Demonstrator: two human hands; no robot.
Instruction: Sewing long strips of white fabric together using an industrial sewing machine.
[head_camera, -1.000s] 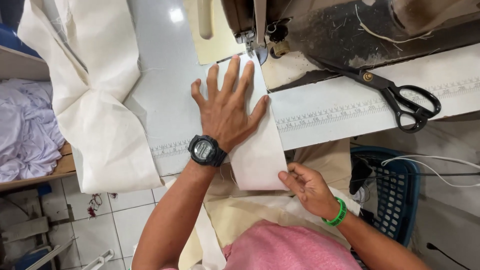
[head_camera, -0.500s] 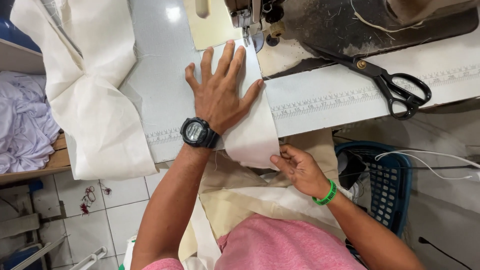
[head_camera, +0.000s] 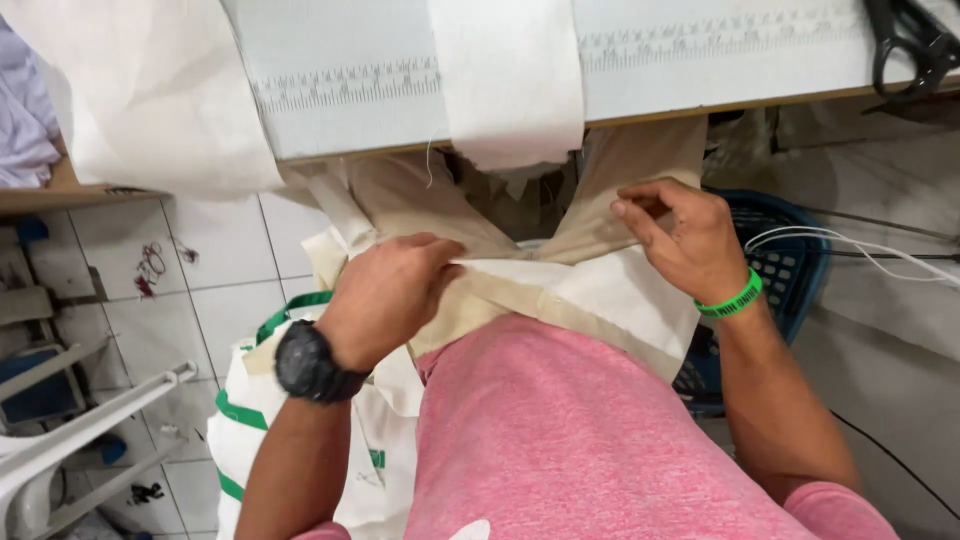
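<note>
White sewing table (head_camera: 700, 70) above pale tiled floor (head_camera: 215, 290), blue basket (head_camera: 800, 265) beside.

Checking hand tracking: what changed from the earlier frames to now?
The left hand came off the white strip on the table and dropped to the lap, now gripping the cream fabric there. The right hand shifted up onto the same fabric. The view tilted down. The strip still hangs over the table edge; the scissors stayed put.
</note>
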